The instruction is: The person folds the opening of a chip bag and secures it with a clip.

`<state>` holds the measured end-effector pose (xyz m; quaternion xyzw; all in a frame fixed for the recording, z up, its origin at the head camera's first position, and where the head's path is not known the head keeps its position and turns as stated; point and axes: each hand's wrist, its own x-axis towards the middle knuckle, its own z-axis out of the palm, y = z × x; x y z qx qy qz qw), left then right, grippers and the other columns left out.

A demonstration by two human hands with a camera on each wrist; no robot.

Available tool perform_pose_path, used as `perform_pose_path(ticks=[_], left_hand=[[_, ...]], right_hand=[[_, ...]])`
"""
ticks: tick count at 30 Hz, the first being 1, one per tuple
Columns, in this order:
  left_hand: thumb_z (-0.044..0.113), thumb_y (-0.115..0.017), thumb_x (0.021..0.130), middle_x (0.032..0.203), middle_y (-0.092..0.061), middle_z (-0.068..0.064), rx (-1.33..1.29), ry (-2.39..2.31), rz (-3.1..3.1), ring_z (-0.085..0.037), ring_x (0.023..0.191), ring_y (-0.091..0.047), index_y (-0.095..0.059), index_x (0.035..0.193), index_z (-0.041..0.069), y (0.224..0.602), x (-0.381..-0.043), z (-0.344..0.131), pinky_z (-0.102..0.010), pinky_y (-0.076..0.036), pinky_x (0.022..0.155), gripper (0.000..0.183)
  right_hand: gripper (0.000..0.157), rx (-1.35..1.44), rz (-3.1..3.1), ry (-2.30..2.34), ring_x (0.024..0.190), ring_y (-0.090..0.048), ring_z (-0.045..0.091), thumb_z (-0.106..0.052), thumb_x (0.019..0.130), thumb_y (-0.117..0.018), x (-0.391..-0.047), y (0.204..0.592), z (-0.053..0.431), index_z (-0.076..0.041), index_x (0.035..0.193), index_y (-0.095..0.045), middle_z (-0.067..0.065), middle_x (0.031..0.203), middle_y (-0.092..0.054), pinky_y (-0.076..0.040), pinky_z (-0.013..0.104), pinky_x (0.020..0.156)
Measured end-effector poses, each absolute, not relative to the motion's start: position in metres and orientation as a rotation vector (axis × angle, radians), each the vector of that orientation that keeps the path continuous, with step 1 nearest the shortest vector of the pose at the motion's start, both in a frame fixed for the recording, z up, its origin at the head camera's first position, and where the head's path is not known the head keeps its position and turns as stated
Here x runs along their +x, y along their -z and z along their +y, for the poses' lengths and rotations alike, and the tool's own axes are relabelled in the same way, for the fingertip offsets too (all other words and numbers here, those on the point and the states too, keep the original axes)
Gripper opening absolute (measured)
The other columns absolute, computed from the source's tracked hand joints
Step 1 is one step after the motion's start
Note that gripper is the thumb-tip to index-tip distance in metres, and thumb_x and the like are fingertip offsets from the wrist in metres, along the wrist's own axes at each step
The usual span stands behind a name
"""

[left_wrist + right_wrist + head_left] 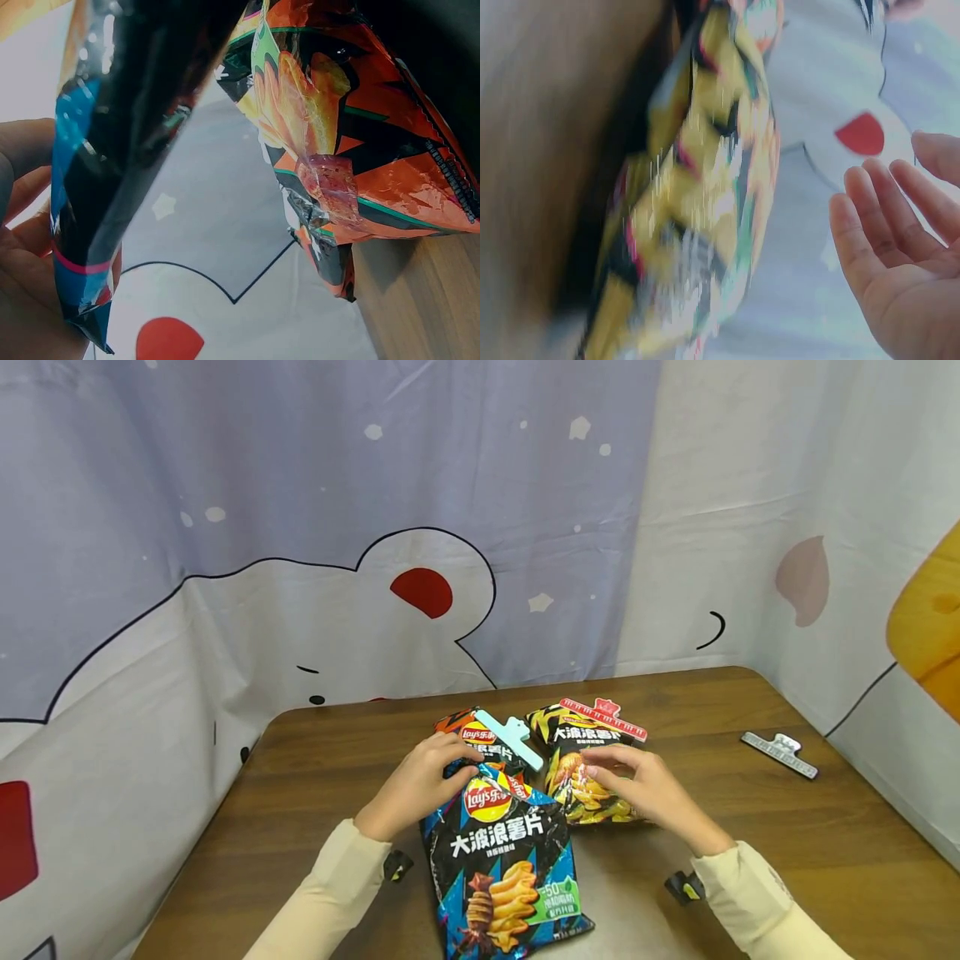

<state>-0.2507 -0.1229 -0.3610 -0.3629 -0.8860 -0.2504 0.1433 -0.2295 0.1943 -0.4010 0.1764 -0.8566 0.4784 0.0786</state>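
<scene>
My left hand (426, 781) grips the top left corner of a blue and black bag of potato chips (498, 860), thumb in front and fingers behind. In the left wrist view the hand (30, 247) wraps the edge of this bag (127, 150). Behind it is an orange and black chip bag (459, 724) with a light blue clip (510, 739) across its top. My right hand (637, 781), fingers loosely bent and holding nothing, is over a yellow and black chip bag (577, 777), which has a red clip (603, 720) on its top.
A grey and white clip (780, 753) lies on the right side of the wooden table (315, 793). A printed curtain (300, 468) hangs behind the table and along its sides. Dark straps with small devices (684, 887) are at both wrists.
</scene>
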Motion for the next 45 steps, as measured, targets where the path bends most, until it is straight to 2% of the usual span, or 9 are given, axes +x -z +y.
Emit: perform_pose_path(ticks=[6,16,19,21,23,27,31,37,45], left_hand=[[0.014,-0.069,0.089,0.102,-0.067,0.001,-1.038,0.713,-2.562,-0.014,0.094,-0.059,-0.072,0.103,0.013,0.36,-0.25,-0.123,-0.03,-0.052,0.079,0.015],[0.015,-0.069,0.089,0.102,-0.067,0.001,-1.036,0.71,-2.566,-0.014,0.094,-0.059,-0.072,0.104,0.014,0.361,-0.25,-0.123,-0.03,-0.052,0.078,0.016],[0.015,-0.069,0.089,0.102,-0.067,0.001,-1.038,0.715,-2.566,-0.014,0.093,-0.059,-0.072,0.105,0.012,0.361,-0.25,-0.124,-0.03,-0.051,0.077,0.016],[0.014,-0.069,0.089,0.101,-0.067,0.001,-1.039,0.719,-2.562,-0.014,0.092,-0.059,-0.072,0.105,0.011,0.361,-0.25,-0.124,-0.03,-0.052,0.077,0.017],[0.014,-0.07,0.088,0.1,-0.067,0.001,-1.043,0.719,-2.55,-0.014,0.091,-0.059,-0.073,0.104,0.01,0.361,-0.25,-0.124,-0.03,-0.052,0.077,0.017],[0.013,-0.07,0.088,0.1,-0.067,0.001,-1.045,0.714,-2.538,-0.013,0.09,-0.058,-0.073,0.104,0.012,0.36,-0.249,-0.124,-0.029,-0.051,0.075,0.016],[0.013,-0.07,0.088,0.1,-0.067,0.001,-1.038,0.712,-2.553,-0.012,0.089,-0.058,-0.072,0.104,0.013,0.361,-0.249,-0.125,-0.028,-0.051,0.075,0.016],[0.014,-0.069,0.089,0.099,-0.066,0.001,-1.031,0.724,-2.572,-0.012,0.088,-0.057,-0.072,0.105,0.011,0.361,-0.249,-0.126,-0.028,-0.05,0.075,0.016],[0.015,-0.068,0.09,0.099,-0.066,0.002,-1.021,0.715,-2.585,-0.012,0.088,-0.055,-0.072,0.105,0.013,0.361,-0.248,-0.126,-0.028,-0.051,0.076,0.016]], right_hand=[[0.034,0.428,-2.587,-1.448,0.093,-0.068,0.006,-0.021,0.093,-0.064,-0.236,0.399,0.216,0.002,0.118,-0.065,0.018,0.116,-0.068,-0.053,0.017,0.077],[0.031,0.31,-2.585,-1.195,0.092,-0.06,-0.005,-0.021,0.093,-0.065,-0.244,0.401,0.237,-0.003,0.117,-0.068,0.015,0.114,-0.068,-0.047,0.009,0.077],[0.03,0.299,-2.571,-1.116,0.093,-0.061,0.0,-0.022,0.092,-0.066,-0.248,0.399,0.247,-0.003,0.116,-0.068,0.015,0.113,-0.069,-0.045,0.007,0.076],[0.03,0.303,-2.564,-1.059,0.094,-0.064,0.011,-0.02,0.092,-0.066,-0.25,0.398,0.253,-0.002,0.117,-0.068,0.016,0.112,-0.069,-0.049,0.013,0.077],[0.031,0.303,-2.565,-1.01,0.097,-0.066,0.025,-0.018,0.092,-0.066,-0.251,0.398,0.258,-0.001,0.117,-0.067,0.019,0.112,-0.068,-0.053,0.026,0.081],[0.034,0.304,-2.578,-0.938,0.103,-0.062,0.043,-0.017,0.092,-0.065,-0.254,0.397,0.269,0.002,0.12,-0.064,0.024,0.116,-0.065,-0.049,0.054,0.086],[0.036,0.296,-2.598,-0.911,0.103,-0.06,0.046,-0.018,0.093,-0.064,-0.257,0.399,0.28,0.004,0.122,-0.062,0.027,0.115,-0.064,-0.047,0.057,0.086],[0.041,0.219,-2.666,-0.899,0.105,-0.057,0.049,-0.023,0.096,-0.059,-0.264,0.404,0.302,0.006,0.126,-0.058,0.03,0.12,-0.06,-0.046,0.058,0.085],[0.049,0.08,-2.719,-0.901,0.105,-0.057,0.05,-0.029,0.099,-0.053,-0.27,0.409,0.334,0.008,0.13,-0.053,0.033,0.121,-0.058,-0.047,0.057,0.08]])
